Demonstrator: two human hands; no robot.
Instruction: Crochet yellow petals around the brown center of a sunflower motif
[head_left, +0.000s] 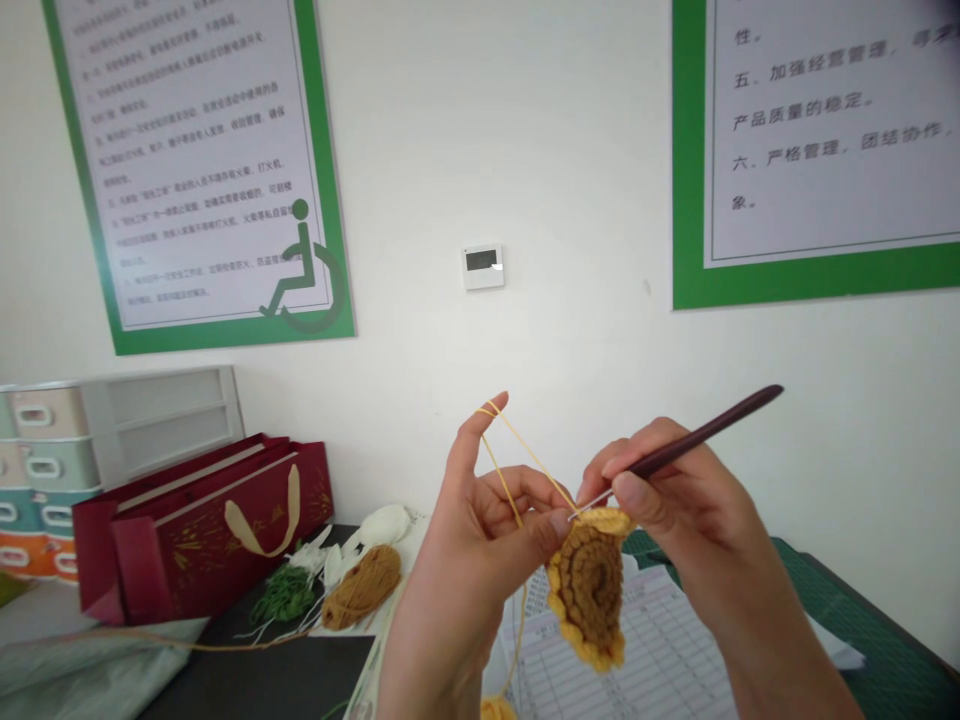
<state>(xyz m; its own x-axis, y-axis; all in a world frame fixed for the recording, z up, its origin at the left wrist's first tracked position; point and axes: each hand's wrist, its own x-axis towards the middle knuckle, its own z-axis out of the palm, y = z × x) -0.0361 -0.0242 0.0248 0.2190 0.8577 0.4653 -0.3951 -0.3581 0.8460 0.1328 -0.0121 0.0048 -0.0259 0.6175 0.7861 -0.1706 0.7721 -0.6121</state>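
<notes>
Pinched between the thumb and fingers of my left hand (480,540) is the upper edge of a crocheted piece (592,590), brown in the middle with a yellow border. Yellow yarn (508,437) loops over my raised left index fingertip and runs down to the piece. My right hand (682,500) grips a crochet hook (705,432) with a dark handle. The hook's thin metal tip meets the yellow edge beside my left thumb. Part of a yellow yarn ball (497,708) shows at the bottom edge.
Printed sheets (637,640) lie below my hands on a green mat (862,630). To the left are brown yarn (364,588), green yarn (285,594), white yarn (386,524), a dark red gift bag (217,540) and stacked drawers (52,465). A wall stands ahead.
</notes>
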